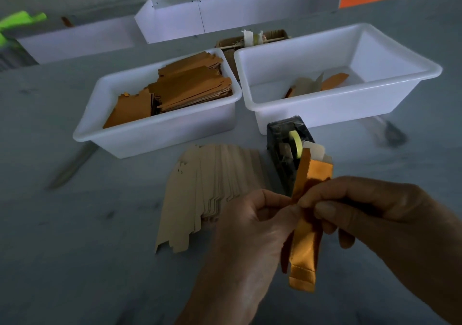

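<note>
Both hands hold one narrow orange-gold card box blank [303, 247], partly folded, above the table's front right. My left hand [247, 234] pinches its middle from the left with thumb and fingers. My right hand [370, 214] pinches the same spot from the right, its fingers curled round the strip. The blank's upper flaps [313, 172] stick up past the hands, and its lower end hangs below them. A fanned stack of flat beige blanks [207, 187] lies on the table just left of my hands.
A black tape dispenser [285, 150] with a yellow roll stands behind the held blank. A white tub [160, 135] at centre left holds several orange blanks. A second white tub [335, 110] at right holds a few pieces. White trays and a cardboard box [252, 41] stand further back.
</note>
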A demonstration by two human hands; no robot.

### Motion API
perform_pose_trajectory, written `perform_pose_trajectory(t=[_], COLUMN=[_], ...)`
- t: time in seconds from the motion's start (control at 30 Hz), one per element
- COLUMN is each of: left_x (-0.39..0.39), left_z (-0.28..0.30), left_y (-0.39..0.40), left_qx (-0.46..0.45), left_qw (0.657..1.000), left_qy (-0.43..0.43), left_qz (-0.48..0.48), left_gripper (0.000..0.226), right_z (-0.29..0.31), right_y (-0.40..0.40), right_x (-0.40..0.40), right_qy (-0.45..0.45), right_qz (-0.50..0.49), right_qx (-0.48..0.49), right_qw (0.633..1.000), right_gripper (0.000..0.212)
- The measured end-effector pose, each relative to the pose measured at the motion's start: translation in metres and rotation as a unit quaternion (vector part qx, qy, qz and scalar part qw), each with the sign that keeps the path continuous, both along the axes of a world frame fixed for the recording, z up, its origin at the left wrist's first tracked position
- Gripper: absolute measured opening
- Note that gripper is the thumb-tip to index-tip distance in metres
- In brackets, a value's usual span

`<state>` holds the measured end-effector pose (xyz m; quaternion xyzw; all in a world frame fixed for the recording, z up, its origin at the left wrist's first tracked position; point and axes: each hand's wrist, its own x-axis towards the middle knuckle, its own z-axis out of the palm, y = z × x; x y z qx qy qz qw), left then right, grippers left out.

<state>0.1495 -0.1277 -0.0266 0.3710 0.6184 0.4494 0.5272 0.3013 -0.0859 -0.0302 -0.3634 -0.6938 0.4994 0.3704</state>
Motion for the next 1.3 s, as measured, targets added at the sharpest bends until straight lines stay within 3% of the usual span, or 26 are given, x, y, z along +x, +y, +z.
perform_pose_trajectory(t=[0.23,0.7,0.9,1.13,1.3], left_x=[-0.004,-0.003,-0.004,0.000,0.011], left_z=[-0.004,-0.005,-0.004,-0.006,-0.010], left_y=[0.000,-0.002,-0.002,-0.007,-0.013], left_qx=[-0.019,-0.011,-0.007,0.051,0.101], left_qw=[1.000,0.999,0.998,0.995,0.989], left_qy=[-0.004,-0.005,-0.020,0.063,0.109], left_qz=[-0.012,-0.047,-0.065,-0.054,0.012], left_gripper=[0.006,0.007,0.017,0.018,0.018], right_z=[-0.002,-0.002,0.006,0.008,0.016], right_y=[0.001,-0.001,-0.003,-0.006,-0.008], right_x=[-0.005,-0.011,-0.014,-0.014,-0.017], right_qy=[-0.050,-0.125,-0.185,-0.210,-0.245], right_qz=[-0.033,-0.087,-0.099,-0.104,-0.118], right_qx=[-0.007,-0.013,0.016,0.012,0.035], right_qw=[0.998,0.988,0.978,0.972,0.962], right_gripper=[0.053,0.050,0.042,0.036,0.042])
